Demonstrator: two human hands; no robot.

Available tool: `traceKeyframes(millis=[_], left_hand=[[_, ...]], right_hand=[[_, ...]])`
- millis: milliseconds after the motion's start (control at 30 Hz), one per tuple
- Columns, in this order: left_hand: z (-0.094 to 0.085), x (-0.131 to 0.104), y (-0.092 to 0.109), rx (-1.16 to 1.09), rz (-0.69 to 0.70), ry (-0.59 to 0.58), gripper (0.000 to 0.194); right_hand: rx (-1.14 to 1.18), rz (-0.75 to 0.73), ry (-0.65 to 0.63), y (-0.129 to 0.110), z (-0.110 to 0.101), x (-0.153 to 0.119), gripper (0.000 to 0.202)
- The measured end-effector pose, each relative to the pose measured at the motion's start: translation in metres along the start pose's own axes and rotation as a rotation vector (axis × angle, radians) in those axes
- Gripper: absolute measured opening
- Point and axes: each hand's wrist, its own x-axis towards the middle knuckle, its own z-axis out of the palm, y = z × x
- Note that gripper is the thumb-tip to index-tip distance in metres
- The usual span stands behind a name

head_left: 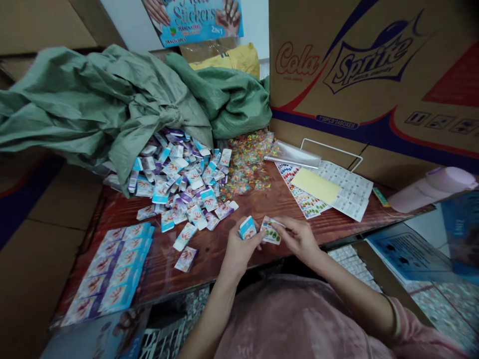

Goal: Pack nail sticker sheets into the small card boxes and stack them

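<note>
My left hand (240,247) is closed around a small blue-and-white nail sticker box (247,229). Its thumb reaches the edge of a small nail sticker sheet (272,234) printed with green ovals. The fingers of my right hand (299,239) pinch that sheet at its upper right. Both hands are close together over the table's front edge. To their left lies a loose heap of similar small boxes (194,179), with one purple-and-white box (186,259) apart at the front.
Stacked boxes (112,269) stand in rows at left. Green sacks (149,94) slump behind the heap, beside colourful small packets (247,159). Sticker sheets (348,192), a yellow card (316,186) and a pink bottle (430,189) lie right. A large carton (374,89) walls the back right.
</note>
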Motion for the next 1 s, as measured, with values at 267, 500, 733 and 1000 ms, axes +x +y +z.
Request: traceKeyframes(millis=[267,500,733,1000], left_hand=[[-0.002,0.004,0.007,-0.271,-0.230,0.040,0.028],[-0.016,0.004,-0.012,0.287,-0.051,-0.015,0.027],[-0.017,0.000,-0.023,1.044,0.259,0.089,0.019],[-0.016,-0.004,-0.035,1.238,0.283,0.105,0.030]], right_hand=[[-0.301,-0.243,-0.153,-0.003,-0.001,-0.009,0.044],[0.183,0.199,-0.017,0.000,0.005,0.005,0.028],[-0.139,0.119,-0.163,-0.003,0.012,0.020,0.027],[-0.204,0.168,-0.465,0.010,0.006,0.031,0.028]])
